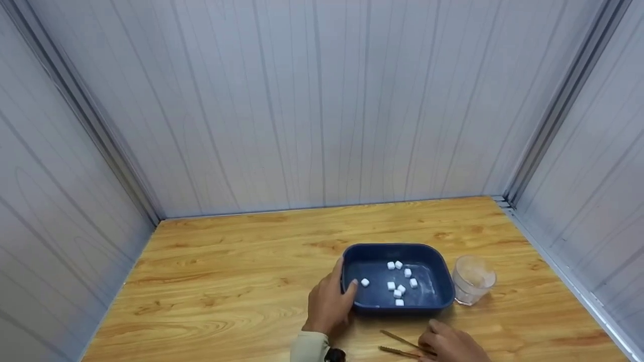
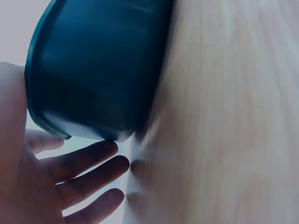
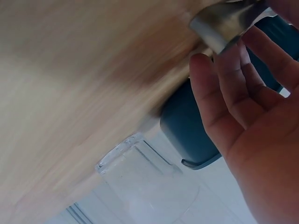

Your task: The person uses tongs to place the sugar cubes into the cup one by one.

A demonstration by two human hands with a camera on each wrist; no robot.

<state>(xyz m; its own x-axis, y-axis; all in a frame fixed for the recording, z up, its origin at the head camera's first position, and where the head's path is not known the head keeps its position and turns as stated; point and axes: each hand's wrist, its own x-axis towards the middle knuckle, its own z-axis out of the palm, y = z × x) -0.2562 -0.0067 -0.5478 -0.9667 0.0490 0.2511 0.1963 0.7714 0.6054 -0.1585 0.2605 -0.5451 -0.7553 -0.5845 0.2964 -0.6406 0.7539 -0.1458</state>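
Observation:
A dark blue rectangular basin (image 1: 372,305) stands on the wooden table with several small white cubes (image 1: 401,289) scattered on its floor. My left hand (image 1: 328,300) holds it at the left end, thumb over the rim and fingers along the outer wall. In the left wrist view the lower fingers (image 2: 96,179) are spread below the basin's end. In front of the basin, my right hand (image 1: 449,343) grips gold-coloured metal tongs (image 1: 400,351) near their bent end (image 3: 217,39). Both tong arms point left, their tips apart and close over the table.
A clear drinking glass (image 1: 473,281) stands right beside the basin's right end. Pale panelled walls (image 1: 322,110) enclose the table (image 1: 216,281) at the back and on both sides. A watch (image 1: 335,355) sits on the left wrist.

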